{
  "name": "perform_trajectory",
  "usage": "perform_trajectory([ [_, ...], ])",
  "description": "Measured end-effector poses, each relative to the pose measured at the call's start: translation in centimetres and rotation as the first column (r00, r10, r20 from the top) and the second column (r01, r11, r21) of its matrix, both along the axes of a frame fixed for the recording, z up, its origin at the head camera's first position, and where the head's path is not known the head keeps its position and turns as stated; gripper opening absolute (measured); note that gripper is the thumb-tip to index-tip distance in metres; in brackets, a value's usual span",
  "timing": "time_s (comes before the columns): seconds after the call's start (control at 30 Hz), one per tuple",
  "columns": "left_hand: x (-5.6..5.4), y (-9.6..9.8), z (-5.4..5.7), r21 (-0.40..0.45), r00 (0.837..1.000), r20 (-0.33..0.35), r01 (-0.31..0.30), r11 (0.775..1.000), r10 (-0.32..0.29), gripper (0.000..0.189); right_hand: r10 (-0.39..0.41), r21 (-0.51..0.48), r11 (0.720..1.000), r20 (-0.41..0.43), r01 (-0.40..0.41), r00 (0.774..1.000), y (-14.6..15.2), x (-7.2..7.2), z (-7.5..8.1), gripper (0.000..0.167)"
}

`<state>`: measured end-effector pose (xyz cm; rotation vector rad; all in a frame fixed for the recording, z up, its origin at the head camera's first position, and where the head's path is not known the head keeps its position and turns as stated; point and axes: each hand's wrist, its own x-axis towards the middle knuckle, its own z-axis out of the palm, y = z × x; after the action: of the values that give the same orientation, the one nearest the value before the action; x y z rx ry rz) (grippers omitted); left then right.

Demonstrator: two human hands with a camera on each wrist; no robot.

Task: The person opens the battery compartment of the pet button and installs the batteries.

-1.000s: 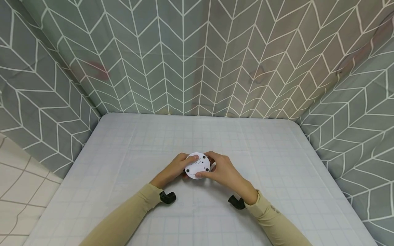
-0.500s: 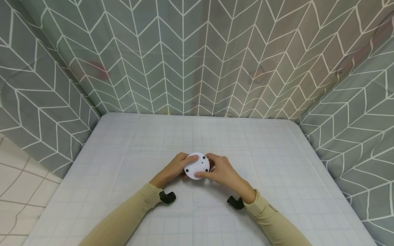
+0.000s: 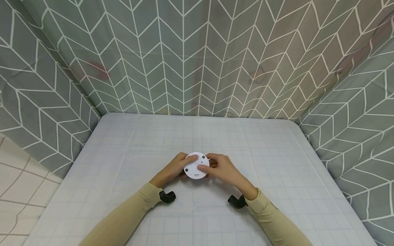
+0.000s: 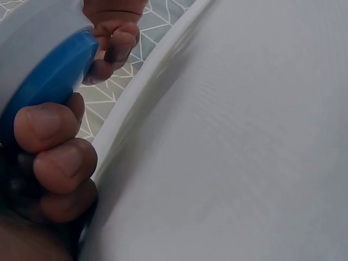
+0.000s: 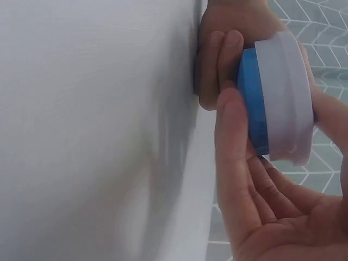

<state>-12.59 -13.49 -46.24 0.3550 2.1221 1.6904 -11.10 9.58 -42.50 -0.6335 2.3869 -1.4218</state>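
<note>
A round white device (image 3: 194, 169) is held above the table, its flat face with small holes and dark round feet turned up toward the head camera. Its other side is blue, as the right wrist view shows on the device (image 5: 288, 98). My left hand (image 3: 176, 166) grips its left side, thumb across the holed face and fingers curled under the blue side. From the right, my right hand (image 3: 223, 169) holds it too, with the thumb on the white face and the fingers beneath. In the left wrist view, the left fingers (image 4: 60, 163) curl against the blue part (image 4: 51, 73).
A white cloth with a faint grid covers the table (image 3: 147, 136). Grey patterned curtains (image 3: 191, 58) hang behind it and at both sides. Black curved pieces (image 3: 167, 197) sit at both wrists. Pale floor tiles (image 3: 21, 191) show at lower left.
My right thumb has moved up from the device's lower edge to its right middle, uncovering a small slot near the bottom. My left hand has stayed in place.
</note>
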Motion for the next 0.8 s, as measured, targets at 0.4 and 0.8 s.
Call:
perform_trajectory([
  [0.4,0.21,-0.48,0.03,0.038,1.0,0.013,0.02,0.999,-0.021,0.046,0.04,-0.133,0.991,0.202,-0.013,0.979,-0.22,-0.34,-0.5,0.033],
  [0.8,-0.17,-0.35,0.29,0.049,1.0,-0.009,-0.001,0.999,0.002,0.048,0.025,-0.127,0.992,0.202,0.001,0.979,0.01,-0.37,-0.52,0.033],
])
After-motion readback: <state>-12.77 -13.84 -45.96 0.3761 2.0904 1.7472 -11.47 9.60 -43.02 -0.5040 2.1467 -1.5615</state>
